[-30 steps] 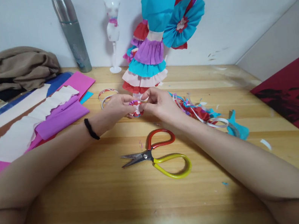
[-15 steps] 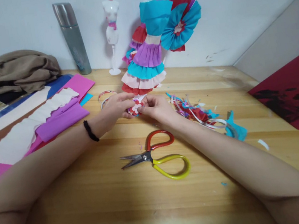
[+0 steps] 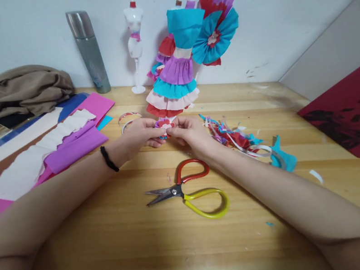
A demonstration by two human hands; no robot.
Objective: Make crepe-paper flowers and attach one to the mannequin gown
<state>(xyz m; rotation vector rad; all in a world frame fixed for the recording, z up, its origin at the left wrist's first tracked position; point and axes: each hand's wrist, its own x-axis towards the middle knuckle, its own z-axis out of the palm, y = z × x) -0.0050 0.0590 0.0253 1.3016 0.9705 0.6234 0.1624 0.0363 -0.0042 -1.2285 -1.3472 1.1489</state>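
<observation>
A small layered paper flower (image 3: 165,124), red, pink and purple with some blue beneath, is pinched between my two hands above the table. My left hand (image 3: 142,135) grips its left side with the thumb and fingers closed. On the other side, the thumb and forefinger of my right hand (image 3: 191,133) press on the flower's right edge. Just behind the hands stands a mannequin in a tiered paper dress (image 3: 181,70) of blue, purple, pink and red. Scissors (image 3: 175,191) with one red and one yellow handle lie in front, blades slightly apart.
Folded crepe paper sheets (image 3: 74,143) lie at the left, below a brown cloth (image 3: 24,89). A grey bottle (image 3: 91,57) and a bare white mannequin (image 3: 135,45) stand by the wall. Paper scraps (image 3: 235,137) and a blue piece (image 3: 283,157) lie right of my hands.
My left fingers have drawn in, and the thumb now presses on the flower's left side. The flower remains between both hands; the view has shifted slightly.
</observation>
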